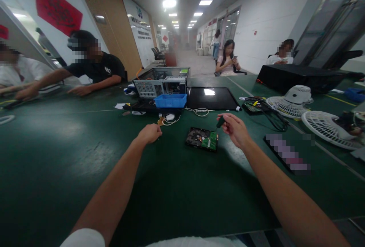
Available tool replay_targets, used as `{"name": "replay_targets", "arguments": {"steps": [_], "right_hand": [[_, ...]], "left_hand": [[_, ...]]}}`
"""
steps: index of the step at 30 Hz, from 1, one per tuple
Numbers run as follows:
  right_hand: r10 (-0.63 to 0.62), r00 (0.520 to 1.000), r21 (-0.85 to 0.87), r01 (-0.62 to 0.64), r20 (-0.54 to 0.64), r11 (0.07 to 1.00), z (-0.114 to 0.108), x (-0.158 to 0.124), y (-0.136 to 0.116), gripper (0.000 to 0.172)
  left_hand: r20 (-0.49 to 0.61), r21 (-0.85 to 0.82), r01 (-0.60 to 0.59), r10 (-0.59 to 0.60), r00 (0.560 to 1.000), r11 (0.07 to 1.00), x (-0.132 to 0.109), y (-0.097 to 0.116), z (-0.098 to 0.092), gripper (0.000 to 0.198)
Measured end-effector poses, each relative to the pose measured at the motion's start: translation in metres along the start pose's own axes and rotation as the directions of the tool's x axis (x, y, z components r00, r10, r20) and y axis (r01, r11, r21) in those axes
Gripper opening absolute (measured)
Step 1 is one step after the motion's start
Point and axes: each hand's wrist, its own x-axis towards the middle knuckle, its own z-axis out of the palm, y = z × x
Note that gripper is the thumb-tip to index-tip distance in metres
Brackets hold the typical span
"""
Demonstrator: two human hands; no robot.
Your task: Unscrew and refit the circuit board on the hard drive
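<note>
A hard drive lies on the green table in front of me, its green circuit board facing up on the right part. My right hand is closed around the dark handle of a screwdriver, whose thin shaft slants down to the drive's upper right corner. Whether the tip touches the drive I cannot tell. Left of the drive, my left hand is closed low over the table, fingertips pinched together. Something tiny and dark may show at those fingertips, too small to name.
Behind the drive stand a blue bin, an open computer case and a flat black panel. A phone, cables and white fan parts lie to the right. A co-worker in black sits at the left.
</note>
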Motion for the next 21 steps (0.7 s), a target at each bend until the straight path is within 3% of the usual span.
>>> {"name": "replay_targets", "arguments": {"steps": [13,21], "right_hand": [[-0.001,1.000,0.005,0.001,-0.006,1.000,-0.0003,0.0009,0.0015,0.029],[-0.045,0.999,0.020,0.045,-0.028,0.999,-0.0009,0.0014,-0.0020,0.031]], "left_hand": [[-0.015,0.003,0.004,-0.004,1.000,1.000,0.0049,-0.0017,0.0070,0.016],[-0.113,-0.018,-0.006,0.004,0.994,1.000,0.0023,-0.0016,0.0048,0.016]]}}
